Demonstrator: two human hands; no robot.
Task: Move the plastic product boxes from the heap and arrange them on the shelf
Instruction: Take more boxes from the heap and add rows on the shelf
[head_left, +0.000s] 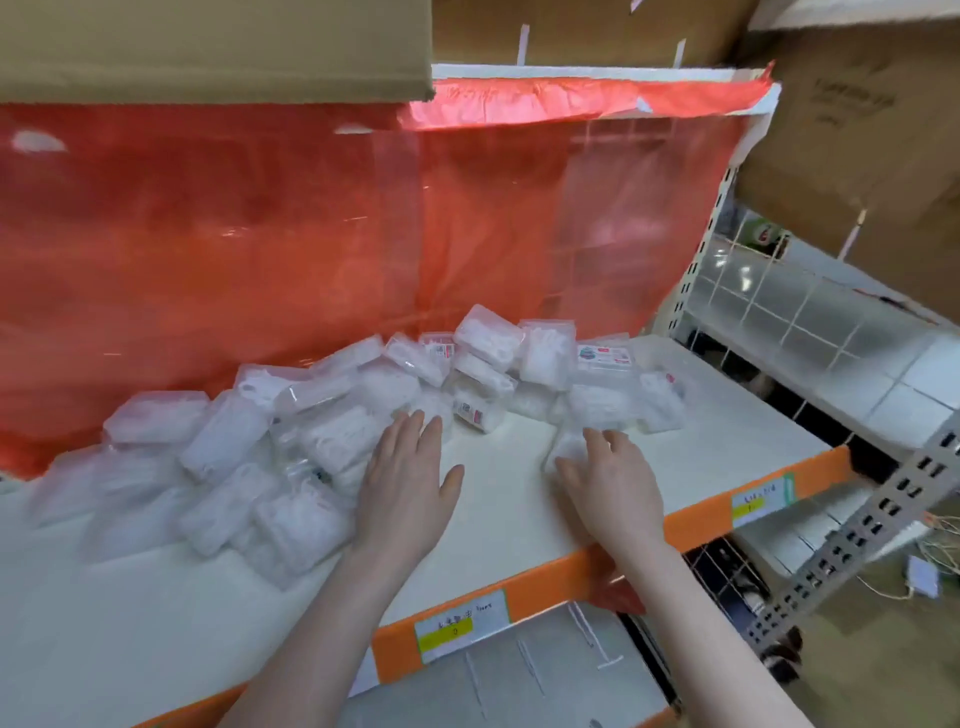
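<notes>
Heap (291, 431) of clear plastic boxes — white contents, some red-labelled

A white shelf (509, 499) with an orange front edge (582, 566) carries a heap of clear plastic product boxes (291, 436) sprawling from nine o'clock up toward one o'clock, with one loose box (569, 449) lying apart on the board at three o'clock.

Two bare forearms, no sleeves in view, left hand (405, 483), right hand (610, 483), slim fingers (426, 428)
</notes>
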